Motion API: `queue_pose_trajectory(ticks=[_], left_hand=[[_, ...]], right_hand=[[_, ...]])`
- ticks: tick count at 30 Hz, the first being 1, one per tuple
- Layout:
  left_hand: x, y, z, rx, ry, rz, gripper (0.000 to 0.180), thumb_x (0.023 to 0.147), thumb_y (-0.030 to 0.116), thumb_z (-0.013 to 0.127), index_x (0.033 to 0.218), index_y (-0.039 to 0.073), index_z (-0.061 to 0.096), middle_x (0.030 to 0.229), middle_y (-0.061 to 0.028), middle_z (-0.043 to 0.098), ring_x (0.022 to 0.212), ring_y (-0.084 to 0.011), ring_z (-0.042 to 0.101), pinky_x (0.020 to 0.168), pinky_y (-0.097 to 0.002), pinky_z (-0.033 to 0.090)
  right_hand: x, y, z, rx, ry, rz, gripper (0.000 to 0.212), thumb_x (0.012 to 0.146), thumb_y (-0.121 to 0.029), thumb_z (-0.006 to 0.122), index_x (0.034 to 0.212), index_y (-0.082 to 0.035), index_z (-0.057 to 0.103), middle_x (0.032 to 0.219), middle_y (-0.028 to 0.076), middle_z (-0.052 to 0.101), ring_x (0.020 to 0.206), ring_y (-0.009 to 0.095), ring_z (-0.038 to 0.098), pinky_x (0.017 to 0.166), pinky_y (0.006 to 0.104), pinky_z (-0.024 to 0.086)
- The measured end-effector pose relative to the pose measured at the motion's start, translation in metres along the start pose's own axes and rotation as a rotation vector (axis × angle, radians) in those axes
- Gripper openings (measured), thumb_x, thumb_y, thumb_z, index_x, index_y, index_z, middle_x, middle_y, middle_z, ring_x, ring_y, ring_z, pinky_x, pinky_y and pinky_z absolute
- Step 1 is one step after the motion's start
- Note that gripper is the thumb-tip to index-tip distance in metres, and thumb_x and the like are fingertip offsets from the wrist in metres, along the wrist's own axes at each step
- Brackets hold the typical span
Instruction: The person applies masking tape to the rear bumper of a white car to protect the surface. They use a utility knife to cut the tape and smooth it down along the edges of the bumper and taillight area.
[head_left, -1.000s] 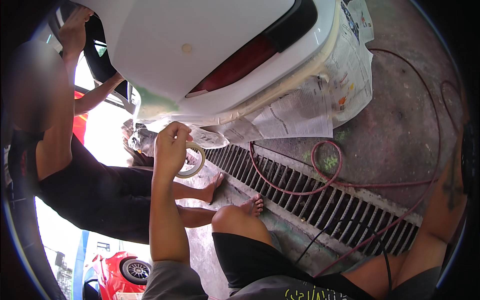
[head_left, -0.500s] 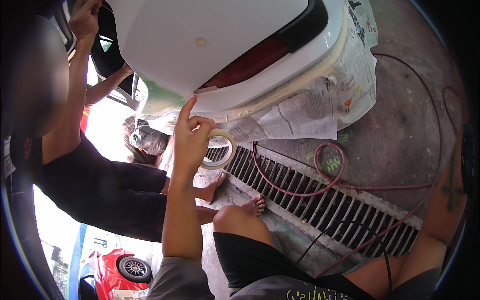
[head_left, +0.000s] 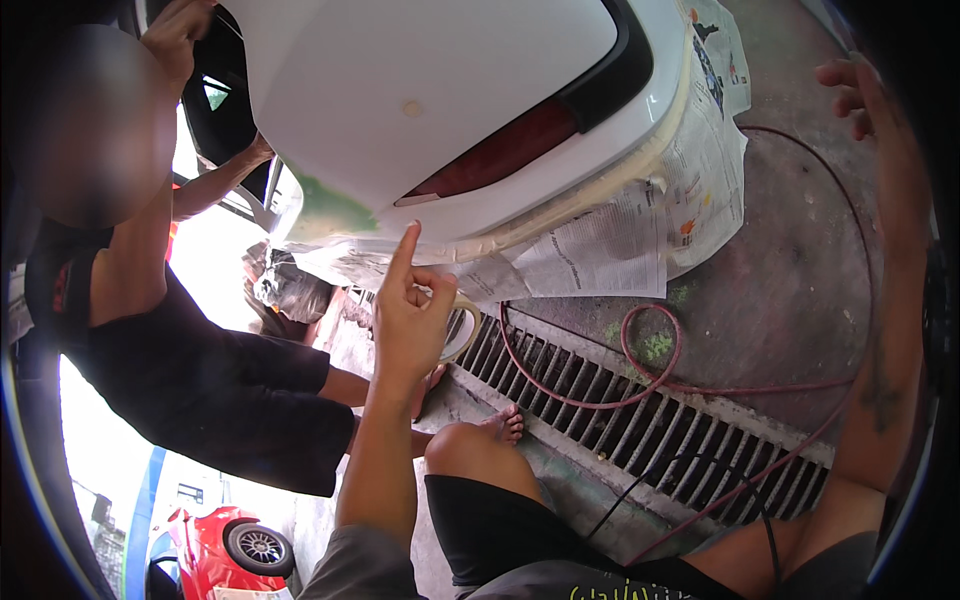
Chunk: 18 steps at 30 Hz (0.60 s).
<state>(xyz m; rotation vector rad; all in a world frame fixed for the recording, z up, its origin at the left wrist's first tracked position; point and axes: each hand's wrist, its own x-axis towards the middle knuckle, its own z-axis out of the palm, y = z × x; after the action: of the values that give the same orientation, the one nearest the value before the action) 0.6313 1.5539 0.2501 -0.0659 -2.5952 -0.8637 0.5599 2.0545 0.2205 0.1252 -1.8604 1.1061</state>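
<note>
My left hand (head_left: 410, 330) grips a roll of masking tape (head_left: 463, 335), its index finger stretched up toward the car. Most of the roll's near side is hidden by the hand. That fingertip is close to the lower edge of the white car body (head_left: 340, 90), below the red tail light (head_left: 500, 155); whether it touches cannot be told. A green patch (head_left: 330, 212) shows on the body's corner, left of the finger. At the far right my right hand (head_left: 860, 95) is raised with loosely parted fingers and nothing visible in it.
Newspaper masking (head_left: 590, 245) hangs along the car's lower edge. A red hose (head_left: 655, 385) loops over the floor grate (head_left: 630, 455). Close at the left a co-worker in dark shorts (head_left: 230, 400) reaches toward the car. A red car (head_left: 220, 555) stands at lower left.
My left hand has shifted right and down with the tape. My right hand has come into view at the upper right. The view has shifted slightly.
</note>
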Motion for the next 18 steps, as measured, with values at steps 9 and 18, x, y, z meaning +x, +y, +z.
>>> queue_pose_trajectory(ticks=[9, 18], left_hand=[[-0.036, -0.011, -0.005, -0.277, -0.097, 0.143, 0.070, 0.098, 0.001, 0.073, 0.163, 0.007, 0.049, 0.109, -0.0043, 0.065, 0.081, -0.0041, 0.056, 0.074, -0.0222, 0.049], [-0.025, -0.023, 0.014, 0.094, -0.085, 0.549, 0.076, 0.094, 0.021, 0.080, 0.164, 0.024, 0.050, 0.118, -0.0120, 0.061, 0.075, -0.0313, 0.068, 0.067, -0.0422, 0.057]], right_hand=[[-0.117, -0.137, 0.113, 1.062, -0.689, 0.425, 0.027, 0.103, -0.008, 0.068, 0.128, -0.006, 0.057, 0.087, -0.006, 0.052, 0.083, 0.003, 0.047, 0.071, 0.0215, 0.037], [-0.163, -0.188, 0.192, 0.963, -0.613, 0.484, 0.018, 0.097, -0.016, 0.081, 0.107, -0.001, 0.079, 0.075, -0.011, 0.057, 0.064, -0.002, 0.040, 0.055, 0.0209, 0.030]])
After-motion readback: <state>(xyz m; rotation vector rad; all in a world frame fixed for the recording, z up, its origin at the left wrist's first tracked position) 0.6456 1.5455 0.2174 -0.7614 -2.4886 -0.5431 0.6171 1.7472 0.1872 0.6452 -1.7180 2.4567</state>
